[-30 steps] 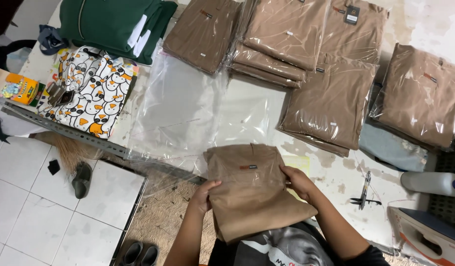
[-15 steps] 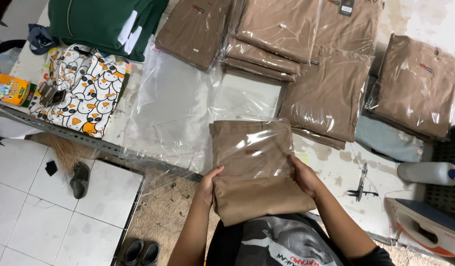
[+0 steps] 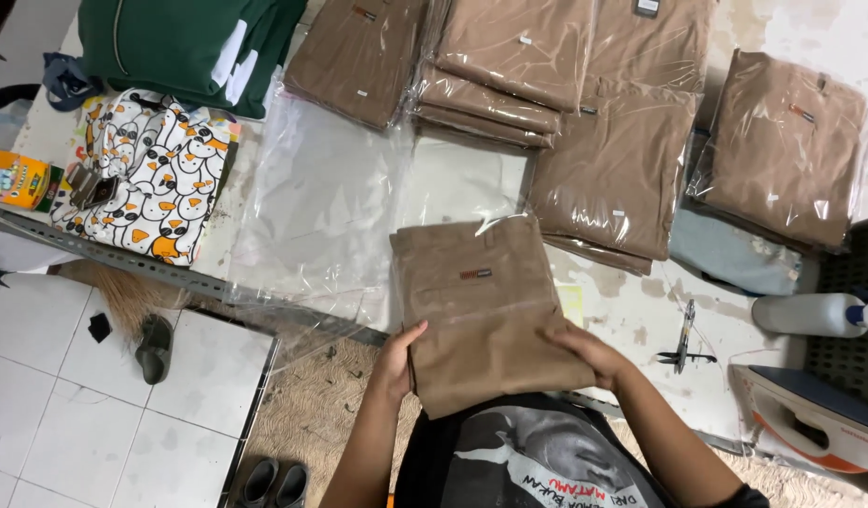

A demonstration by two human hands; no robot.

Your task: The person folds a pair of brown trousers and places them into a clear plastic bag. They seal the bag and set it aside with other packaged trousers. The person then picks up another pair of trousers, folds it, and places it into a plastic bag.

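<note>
A folded tan garment (image 3: 479, 301) lies at the table's near edge, partly slid into a clear plastic bag whose open edge crosses its lower half. My left hand (image 3: 396, 362) grips its lower left edge. My right hand (image 3: 589, 353) rests on its lower right corner, fingers over the fabric. Both forearms come up from the bottom of the head view, either side of my black printed shirt (image 3: 537, 461).
Several bagged tan garments (image 3: 613, 160) are stacked at the back and right. Empty clear bags (image 3: 321, 207) lie left of centre. A green garment (image 3: 185, 47), a duck-print bag (image 3: 152, 188), thread snips (image 3: 686, 343), a spray bottle (image 3: 815, 313) and an iron (image 3: 810, 414) ring the work area.
The clear bag has been drawn further over the tan garment, now covering its upper half. My hands have shifted down to the garment's lower corners.
</note>
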